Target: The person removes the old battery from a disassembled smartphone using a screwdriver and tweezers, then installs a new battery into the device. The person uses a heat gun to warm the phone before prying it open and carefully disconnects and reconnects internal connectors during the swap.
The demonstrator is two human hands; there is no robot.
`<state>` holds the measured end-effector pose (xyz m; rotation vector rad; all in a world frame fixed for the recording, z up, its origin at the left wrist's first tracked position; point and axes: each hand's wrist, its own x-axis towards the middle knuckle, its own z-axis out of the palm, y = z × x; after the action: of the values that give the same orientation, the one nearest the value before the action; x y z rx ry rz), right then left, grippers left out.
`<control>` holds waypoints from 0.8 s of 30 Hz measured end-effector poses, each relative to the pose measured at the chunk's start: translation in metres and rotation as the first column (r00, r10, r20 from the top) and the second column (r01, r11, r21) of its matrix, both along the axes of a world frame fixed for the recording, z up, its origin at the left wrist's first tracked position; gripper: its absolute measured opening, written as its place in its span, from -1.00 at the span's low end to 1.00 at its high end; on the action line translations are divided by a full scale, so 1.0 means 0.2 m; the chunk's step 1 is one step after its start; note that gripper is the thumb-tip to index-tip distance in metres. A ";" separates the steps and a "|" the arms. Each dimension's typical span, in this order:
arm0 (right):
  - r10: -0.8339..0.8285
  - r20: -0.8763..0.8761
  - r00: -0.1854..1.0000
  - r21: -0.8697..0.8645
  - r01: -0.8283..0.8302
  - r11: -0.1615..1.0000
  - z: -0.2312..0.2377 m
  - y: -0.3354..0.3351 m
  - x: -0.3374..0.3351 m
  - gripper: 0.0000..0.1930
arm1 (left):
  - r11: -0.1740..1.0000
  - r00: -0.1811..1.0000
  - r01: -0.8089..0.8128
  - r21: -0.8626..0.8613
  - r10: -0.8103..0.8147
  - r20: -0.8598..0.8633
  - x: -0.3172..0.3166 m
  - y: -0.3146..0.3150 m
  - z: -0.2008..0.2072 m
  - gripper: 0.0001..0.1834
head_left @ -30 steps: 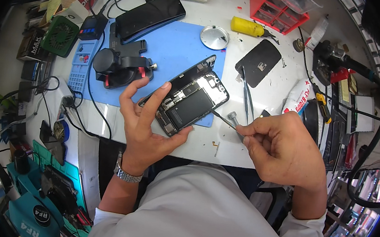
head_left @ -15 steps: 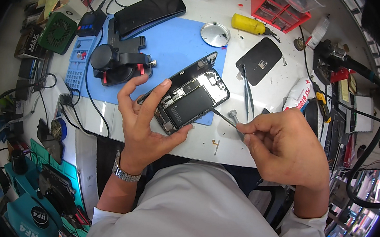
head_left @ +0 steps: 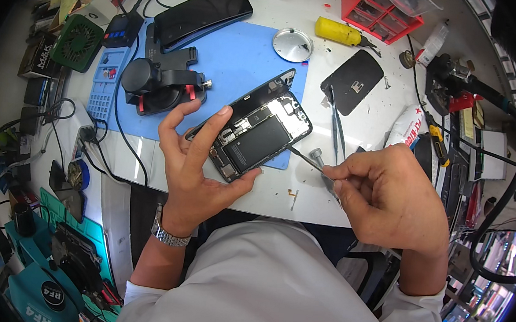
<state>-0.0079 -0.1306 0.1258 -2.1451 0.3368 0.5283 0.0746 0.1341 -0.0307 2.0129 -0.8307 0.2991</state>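
1. A black clamp (head_left: 173, 81) is sitting on the blue mat (head_left: 229, 66).
2. The left hand (head_left: 193, 167) is gripping an opened smartphone (head_left: 260, 140) between thumb and fingers over the mat's near edge, apparently steadying it and keeping its inside exposed.
3. The right hand (head_left: 383, 202) is pinching a slim tool (head_left: 307, 159), its tip meeting the phone's right edge.
4. Tweezers (head_left: 335, 122) are lying beyond, seemingly within reach.

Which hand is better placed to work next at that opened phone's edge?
Right hand, likely: it holds a slim tool with its tip at the opened phone, which the left hand grips.
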 end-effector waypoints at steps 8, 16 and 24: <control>0.023 0.096 0.995 -0.041 -0.019 0.999 -0.04 -0.03 -0.02 -0.74 | 1.000 1.000 -0.003 0.002 0.003 0.001 0.00 0.00 0.01 0.11; 0.030 0.062 0.998 -0.016 -0.029 0.999 -0.05 -0.04 0.00 -0.78 | 1.000 1.000 0.007 0.007 -0.007 0.002 0.00 -0.01 0.01 0.11; -0.029 0.035 0.999 0.048 0.028 0.998 -0.06 -0.04 -0.02 -0.81 | 1.000 1.000 0.002 0.015 -0.002 0.002 0.00 0.00 0.02 0.12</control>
<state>-0.0127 -0.1385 0.1134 -2.0983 0.3313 0.4764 0.0746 0.1333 -0.0274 2.0258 -0.8386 0.2938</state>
